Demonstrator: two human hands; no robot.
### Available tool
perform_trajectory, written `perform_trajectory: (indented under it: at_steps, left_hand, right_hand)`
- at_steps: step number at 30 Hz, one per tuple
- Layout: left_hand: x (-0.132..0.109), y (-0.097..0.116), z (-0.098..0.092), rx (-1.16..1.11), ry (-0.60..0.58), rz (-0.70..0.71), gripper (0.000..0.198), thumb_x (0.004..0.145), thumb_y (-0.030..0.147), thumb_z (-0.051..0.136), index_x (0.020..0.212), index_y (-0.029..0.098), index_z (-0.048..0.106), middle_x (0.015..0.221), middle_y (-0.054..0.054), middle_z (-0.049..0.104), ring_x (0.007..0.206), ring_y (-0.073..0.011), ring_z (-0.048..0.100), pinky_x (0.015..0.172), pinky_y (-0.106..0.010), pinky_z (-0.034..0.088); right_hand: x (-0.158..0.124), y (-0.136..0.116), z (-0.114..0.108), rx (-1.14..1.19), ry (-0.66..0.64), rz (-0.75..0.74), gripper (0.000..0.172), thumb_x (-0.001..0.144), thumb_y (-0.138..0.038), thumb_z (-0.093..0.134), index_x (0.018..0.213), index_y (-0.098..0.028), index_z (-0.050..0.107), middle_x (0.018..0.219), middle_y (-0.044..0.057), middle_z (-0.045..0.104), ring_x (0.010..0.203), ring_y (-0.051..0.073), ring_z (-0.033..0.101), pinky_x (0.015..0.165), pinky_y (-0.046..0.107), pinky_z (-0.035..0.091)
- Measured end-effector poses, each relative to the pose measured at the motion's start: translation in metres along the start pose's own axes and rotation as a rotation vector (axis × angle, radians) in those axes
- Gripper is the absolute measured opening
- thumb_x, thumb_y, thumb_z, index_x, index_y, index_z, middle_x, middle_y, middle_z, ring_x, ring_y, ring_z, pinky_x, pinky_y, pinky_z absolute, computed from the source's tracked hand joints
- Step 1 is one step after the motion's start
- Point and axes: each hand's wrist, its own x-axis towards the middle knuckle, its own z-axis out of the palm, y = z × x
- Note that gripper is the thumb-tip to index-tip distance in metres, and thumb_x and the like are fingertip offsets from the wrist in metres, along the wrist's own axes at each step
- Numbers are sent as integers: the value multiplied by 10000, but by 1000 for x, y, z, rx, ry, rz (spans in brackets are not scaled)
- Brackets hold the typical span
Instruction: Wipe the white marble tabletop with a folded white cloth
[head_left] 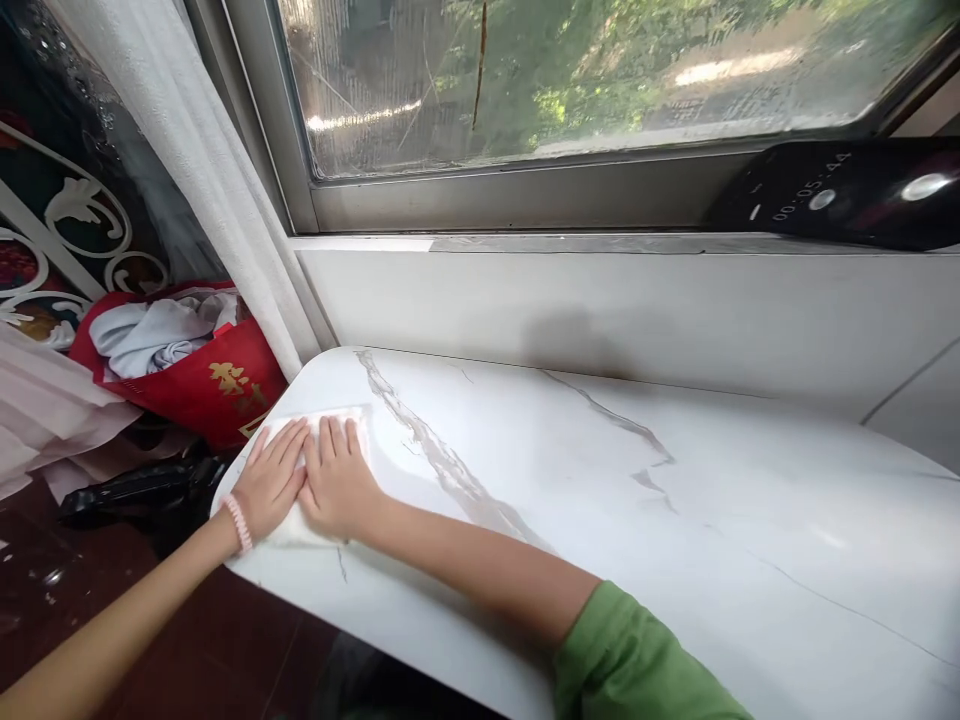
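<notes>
My left hand [271, 484], with a pink coiled band [238, 524] at the wrist, lies flat with fingers stretched out on a white cloth [364, 425]. Right beside it, my right hand [336, 482] presses flat on the same cloth, its fingers extended. The two hands touch along their inner edges. Under them the cloth is spread on the left end of a white marble-patterned table [600, 480], close to its rounded edge. Most of the cloth is covered by the hands, and neither hand is closed round it.
A window [480, 205] and white wall stand behind the table; a black device showing a timer [847, 195] rests at the sill on the right. To the left are a white curtain [180, 150], a red bag [210, 385] holding pale fabric, and a black object [142, 495] below table height.
</notes>
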Motion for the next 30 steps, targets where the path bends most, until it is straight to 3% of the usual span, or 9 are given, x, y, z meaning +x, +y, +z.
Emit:
perform_trajectory:
  at_steps: [3, 6, 10, 14, 18, 22, 26, 30]
  left_hand:
    - [-30, 22, -13, -3, 8, -9, 538, 935, 239, 210, 1456, 105, 207, 1450, -153, 367, 1367, -226, 285, 1131, -477, 155]
    - [-43, 35, -19, -13, -17, -35, 553, 930, 245, 214, 1471, 135, 176, 1459, -141, 359, 1364, -228, 292, 1131, -476, 163]
    - [-43, 37, -20, -17, -37, -63, 549, 921, 247, 205, 1458, 133, 230, 1449, -139, 375, 1357, -233, 307, 1129, -485, 168]
    - [-27, 27, -16, -25, -79, -86, 537, 909, 250, 216, 1426, 134, 306, 1432, -123, 408, 1349, -227, 322, 1128, -475, 179]
    - [16, 10, -2, -58, -88, -119, 521, 908, 270, 229, 1399, 134, 341, 1440, -117, 395, 1355, -215, 311, 1129, -461, 172]
    - [89, -3, 20, -152, -105, -92, 488, 896, 296, 278, 1340, 145, 411, 1423, -107, 420, 1344, -203, 327, 1132, -449, 154]
    - [162, -3, 40, -216, -105, -53, 466, 875, 290, 338, 1310, 160, 439, 1410, -90, 440, 1326, -187, 352, 1133, -439, 146]
    - [205, 4, 51, -239, -111, -12, 465, 858, 271, 367, 1303, 158, 444, 1407, -91, 442, 1321, -185, 356, 1131, -450, 141]
  right_hand:
    - [-24, -19, -9, 34, -1, -50, 631, 861, -330, 435, 1340, 77, 391, 1386, 336, 355, 1322, 429, 279, 1076, 614, 150]
    - [-38, -28, -16, 62, -26, -56, 639, 857, -331, 443, 1345, 77, 387, 1392, 340, 341, 1319, 439, 280, 1073, 619, 169]
    - [-40, -30, -18, 82, -25, -53, 636, 845, -327, 454, 1333, 78, 401, 1387, 329, 361, 1315, 436, 288, 1077, 614, 174]
    - [-26, -19, -14, 49, 8, -47, 636, 833, -338, 461, 1310, 80, 418, 1360, 326, 401, 1278, 426, 343, 1067, 607, 188]
    - [-1, 14, -6, -17, 13, 0, 594, 839, -331, 443, 1306, 37, 440, 1364, 290, 418, 1262, 403, 369, 1072, 571, 189]
    - [24, 64, -3, -111, 17, 124, 569, 872, -309, 400, 1326, 33, 417, 1379, 290, 399, 1281, 394, 344, 1075, 557, 166]
    - [39, 115, -7, -172, 8, 252, 565, 890, -293, 380, 1347, 39, 382, 1393, 291, 378, 1304, 378, 318, 1081, 544, 143]
    - [44, 150, -13, -195, -7, 321, 528, 903, -273, 343, 1346, 11, 395, 1412, 262, 371, 1328, 348, 292, 1093, 515, 134]
